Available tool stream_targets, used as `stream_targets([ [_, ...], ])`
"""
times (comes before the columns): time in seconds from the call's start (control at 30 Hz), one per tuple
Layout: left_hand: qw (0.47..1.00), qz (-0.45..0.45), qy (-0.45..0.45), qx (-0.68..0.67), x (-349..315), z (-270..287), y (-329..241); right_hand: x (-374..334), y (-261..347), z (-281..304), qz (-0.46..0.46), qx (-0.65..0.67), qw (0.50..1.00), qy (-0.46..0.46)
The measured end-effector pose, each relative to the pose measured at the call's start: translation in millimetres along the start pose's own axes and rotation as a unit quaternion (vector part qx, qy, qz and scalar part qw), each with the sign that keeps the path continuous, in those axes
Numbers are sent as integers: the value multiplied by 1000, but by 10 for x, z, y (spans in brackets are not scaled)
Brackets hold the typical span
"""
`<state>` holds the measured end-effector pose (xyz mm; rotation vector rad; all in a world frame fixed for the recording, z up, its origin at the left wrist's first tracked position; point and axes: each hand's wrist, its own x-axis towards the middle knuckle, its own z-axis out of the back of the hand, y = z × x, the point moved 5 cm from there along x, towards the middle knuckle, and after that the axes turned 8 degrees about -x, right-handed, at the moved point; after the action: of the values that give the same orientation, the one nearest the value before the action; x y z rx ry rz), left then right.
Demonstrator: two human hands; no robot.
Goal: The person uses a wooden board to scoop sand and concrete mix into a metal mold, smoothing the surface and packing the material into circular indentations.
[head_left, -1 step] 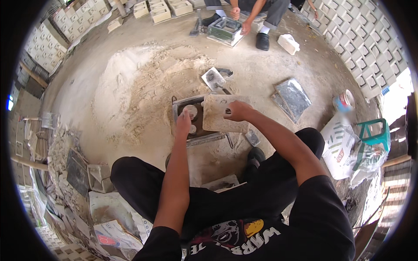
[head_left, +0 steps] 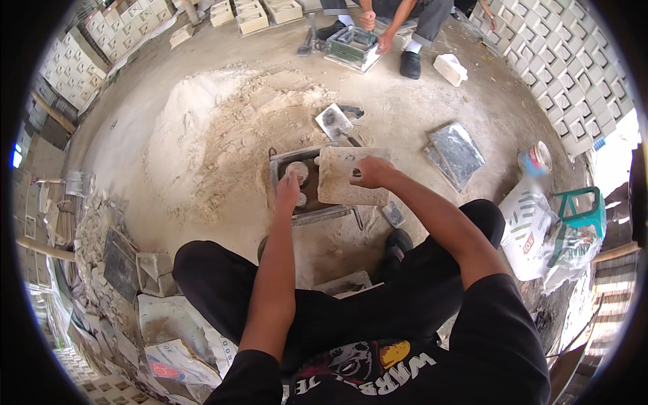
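Between my knees sits a rectangular metal mould box (head_left: 317, 217) with dark inner surfaces, dusted with pale powder. My left hand (head_left: 288, 191) reaches over its left part, fingers closed on a round, dusty knob (head_left: 298, 173). A smaller round piece (head_left: 301, 200) shows beside that hand. My right hand (head_left: 375, 173) grips a flat, sand-coloured board (head_left: 344, 190) at a slot in it, the fingers partly hidden. The board lies over the right part of the box and overhangs its right side. Just beyond the box a trowel (head_left: 335, 122) rests on the ground.
A heap of pale sand (head_left: 229, 121) spreads beyond the box to the left. Flat dark plates (head_left: 457, 154) lie to the right, near white sacks (head_left: 525, 226) and a green plastic stool (head_left: 582, 206). Farther off, a person's hands work at another mould (head_left: 352, 44). Patterned blocks (head_left: 567, 74) are stacked behind.
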<state>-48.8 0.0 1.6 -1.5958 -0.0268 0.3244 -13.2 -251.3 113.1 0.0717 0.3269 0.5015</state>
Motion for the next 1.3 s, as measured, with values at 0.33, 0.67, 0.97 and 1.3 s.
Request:
stream_targets([
  [0.33, 984, 82, 96, -125, 187, -211, 516, 146, 725, 56, 31, -75, 996, 31],
  [0.67, 990, 68, 106, -62, 353, -122, 622, 234, 967, 299, 22, -123, 987, 99],
  [0.97, 983, 42, 51, 173, 72, 13, 369, 245, 800, 291, -24, -124, 991, 39],
  [1.3, 926, -113, 117, 341, -357, -263, -166, 60, 352, 444, -56, -119, 991, -16],
])
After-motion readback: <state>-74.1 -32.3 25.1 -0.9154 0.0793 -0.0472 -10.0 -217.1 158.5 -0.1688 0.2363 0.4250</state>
